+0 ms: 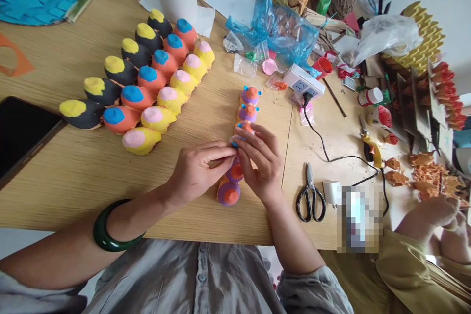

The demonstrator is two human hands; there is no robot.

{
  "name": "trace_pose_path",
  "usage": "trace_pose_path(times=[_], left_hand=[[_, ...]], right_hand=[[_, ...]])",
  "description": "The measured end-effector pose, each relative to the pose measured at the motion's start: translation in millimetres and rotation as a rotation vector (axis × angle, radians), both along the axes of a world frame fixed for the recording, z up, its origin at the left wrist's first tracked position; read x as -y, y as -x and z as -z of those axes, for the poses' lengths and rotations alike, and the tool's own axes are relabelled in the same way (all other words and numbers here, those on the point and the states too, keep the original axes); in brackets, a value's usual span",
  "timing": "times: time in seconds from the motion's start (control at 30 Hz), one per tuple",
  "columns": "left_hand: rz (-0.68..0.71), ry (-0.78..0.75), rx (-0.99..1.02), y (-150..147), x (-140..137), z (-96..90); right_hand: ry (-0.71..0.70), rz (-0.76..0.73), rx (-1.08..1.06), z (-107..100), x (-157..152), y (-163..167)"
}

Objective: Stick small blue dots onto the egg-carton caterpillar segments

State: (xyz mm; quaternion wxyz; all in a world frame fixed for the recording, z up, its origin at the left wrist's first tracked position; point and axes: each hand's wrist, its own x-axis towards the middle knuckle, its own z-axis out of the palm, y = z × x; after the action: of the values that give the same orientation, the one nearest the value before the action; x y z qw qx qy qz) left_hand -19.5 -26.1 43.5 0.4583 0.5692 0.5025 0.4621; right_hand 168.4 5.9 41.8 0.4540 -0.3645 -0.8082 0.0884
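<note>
A narrow strip of egg-carton cups [229, 193], covered in purple and orange clay, lies on the table before me. Its far cups carry small blue bits on both sides of an orange knob. Over the middle of the strip my left hand [206, 169] and my right hand [263, 162] meet at the fingertips. Pinched there is a small blue piece of clay [234, 143]. My fingers hide the cups beneath them. To the left stand three rows of painted cups: black with yellow tops [105, 91], orange with blue tops [137, 97] and yellow with pink tops [171, 101].
Black-handled scissors [310, 196], a white charger [331, 192] and a plugged-in power strip [303, 81] lie to the right. A yellow glue gun [373, 149] trails a cord. Blue plastic bags [274, 29] clutter the back. A dark screen [25, 137] is at left; another person sits at right.
</note>
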Motion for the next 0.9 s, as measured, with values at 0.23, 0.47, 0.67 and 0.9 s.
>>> trace_pose_path(times=[0.23,0.47,0.67,0.9], left_hand=[[0.007,0.173,0.26,0.9,-2.3,-1.5],[0.094,0.403,0.607,0.7,-5.7,0.1],[0.189,0.469,0.859,0.6,-9.7,-0.6],[0.225,0.564,0.977,2.9,-11.8,0.9]], right_hand=[[0.0,0.136,-0.117,8.1,-2.2,-1.9],[-0.114,0.215,-0.094,5.5,-4.2,-5.7],[-0.234,0.139,0.18,9.9,3.1,5.8],[-0.122,0.144,-0.029,8.5,2.3,5.5]])
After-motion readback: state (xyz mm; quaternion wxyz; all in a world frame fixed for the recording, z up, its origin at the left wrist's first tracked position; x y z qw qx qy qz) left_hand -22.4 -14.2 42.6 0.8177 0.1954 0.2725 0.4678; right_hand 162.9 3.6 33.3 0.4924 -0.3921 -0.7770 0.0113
